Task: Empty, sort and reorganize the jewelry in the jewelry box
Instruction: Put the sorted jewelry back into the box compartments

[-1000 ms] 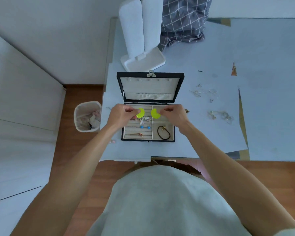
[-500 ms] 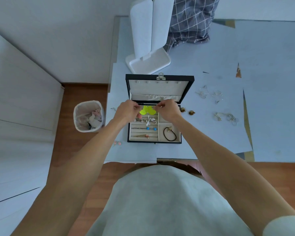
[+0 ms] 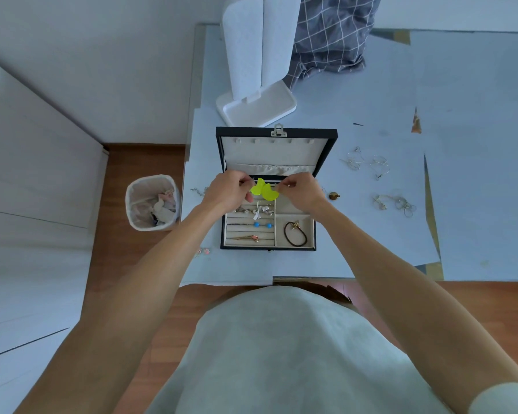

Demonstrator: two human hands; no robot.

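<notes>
An open black jewelry box point(image 3: 268, 248) with a cream lining sits on the pale blue table. Over its back rows, my left hand point(image 3: 226, 191) pinches one neon yellow earring point(image 3: 257, 188) and my right hand point(image 3: 301, 191) pinches the other yellow earring point(image 3: 270, 193); the two pieces overlap. Below them in the box lie white and silver pieces point(image 3: 259, 210), blue bead studs point(image 3: 263, 225), a gold pin point(image 3: 248, 238) and a dark bracelet point(image 3: 295, 233).
Silver hoops point(image 3: 368, 162) and chains point(image 3: 396, 203) lie loose on the table to the right, with a gold piece point(image 3: 334, 195) beside the box. A white stand point(image 3: 256, 109) rises behind it. A lined waste bin point(image 3: 152, 203) stands on the floor at left.
My hands have brought the two yellow earrings together from apart, so they now overlap, and lifted them slightly toward the back of the box.
</notes>
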